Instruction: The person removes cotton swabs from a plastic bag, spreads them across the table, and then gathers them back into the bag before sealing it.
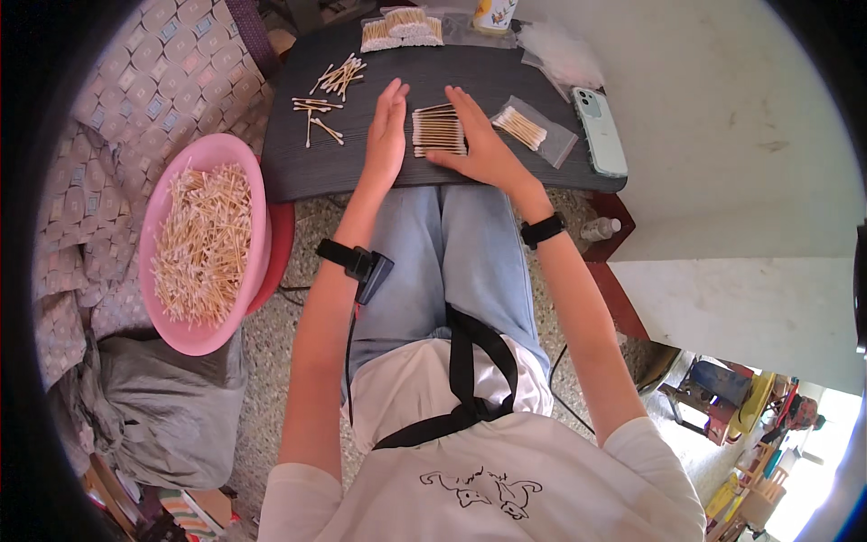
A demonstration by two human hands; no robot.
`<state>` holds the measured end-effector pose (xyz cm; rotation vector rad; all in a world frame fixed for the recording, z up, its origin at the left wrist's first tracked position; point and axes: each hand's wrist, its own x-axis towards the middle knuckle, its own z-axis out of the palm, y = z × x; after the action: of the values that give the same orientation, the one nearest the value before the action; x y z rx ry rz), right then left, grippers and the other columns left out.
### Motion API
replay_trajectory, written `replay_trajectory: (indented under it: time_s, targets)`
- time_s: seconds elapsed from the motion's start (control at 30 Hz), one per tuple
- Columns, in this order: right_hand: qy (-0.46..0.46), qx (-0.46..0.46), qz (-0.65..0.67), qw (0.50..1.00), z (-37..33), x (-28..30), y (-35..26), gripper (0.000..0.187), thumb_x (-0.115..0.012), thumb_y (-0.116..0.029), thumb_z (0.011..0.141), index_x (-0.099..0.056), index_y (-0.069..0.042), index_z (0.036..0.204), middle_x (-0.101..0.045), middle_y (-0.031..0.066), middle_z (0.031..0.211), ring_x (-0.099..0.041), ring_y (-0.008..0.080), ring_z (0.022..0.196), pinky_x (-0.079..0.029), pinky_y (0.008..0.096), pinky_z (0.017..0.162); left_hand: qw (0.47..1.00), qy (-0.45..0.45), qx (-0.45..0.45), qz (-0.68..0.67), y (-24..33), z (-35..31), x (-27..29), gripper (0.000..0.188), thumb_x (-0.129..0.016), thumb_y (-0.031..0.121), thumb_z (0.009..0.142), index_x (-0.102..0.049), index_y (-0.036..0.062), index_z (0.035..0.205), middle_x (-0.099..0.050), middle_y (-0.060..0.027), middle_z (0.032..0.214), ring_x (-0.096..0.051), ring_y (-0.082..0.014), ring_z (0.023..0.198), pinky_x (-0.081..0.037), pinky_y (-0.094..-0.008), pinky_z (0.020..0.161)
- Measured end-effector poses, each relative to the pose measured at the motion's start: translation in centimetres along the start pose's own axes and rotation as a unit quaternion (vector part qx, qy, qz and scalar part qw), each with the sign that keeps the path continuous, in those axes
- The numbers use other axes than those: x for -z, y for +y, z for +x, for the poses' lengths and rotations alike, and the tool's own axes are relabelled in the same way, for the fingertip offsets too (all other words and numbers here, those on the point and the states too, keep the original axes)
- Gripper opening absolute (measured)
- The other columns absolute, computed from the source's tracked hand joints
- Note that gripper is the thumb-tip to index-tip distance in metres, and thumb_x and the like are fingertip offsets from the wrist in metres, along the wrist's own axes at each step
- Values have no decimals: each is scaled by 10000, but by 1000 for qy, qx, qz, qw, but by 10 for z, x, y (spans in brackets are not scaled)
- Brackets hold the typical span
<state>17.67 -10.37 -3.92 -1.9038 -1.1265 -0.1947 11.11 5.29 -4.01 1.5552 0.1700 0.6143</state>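
A row of cotton swabs [437, 132] lies side by side on the dark table, stacked from far to near. Just left of the row, my left hand [386, 135] stands on its edge with fingers stretched out, a small gap from the swab tips. My right hand [480, 144] is spread along the row's right side, its thumb by the near end and its fingers covering the right tips. Neither hand grips anything. Right of that hand, a clear plastic bag [562, 144] holds a bundle of swabs [521, 127].
Loose swabs [341, 76] lie at the table's left. Filled bags of swabs [403, 27], a printed container [495, 14] and empty plastic bags [564, 54] sit at the back. A phone [600, 134] rests on the right edge. A pink basin [258, 244] full of swabs stands left.
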Motion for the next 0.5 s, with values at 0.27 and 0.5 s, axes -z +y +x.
replay_trajectory:
  time_s: [0.27, 0.5]
  targets:
    - [-28, 10, 8, 1000, 9, -3, -3, 766, -714, -271, 802, -316, -14, 1404, -387, 231, 1396, -386, 354, 1295, -342, 386, 1051, 987, -2, -33, 155, 4, 1, 4, 504, -327, 384, 1006, -402, 10, 1335, -564, -196, 1247, -537, -325, 1166, -403, -362, 976]
    - [9, 5, -50, 999, 17, -14, 7, 552, -594, -195, 900, -375, 2, 1366, -509, 218, 1285, -500, 349, 1181, -406, 384, 975, 958, -45, -94, 266, 0, 2, 0, 499, -329, 395, 1002, -424, 22, 1320, -592, -164, 1210, -542, -297, 1152, -364, -349, 1009]
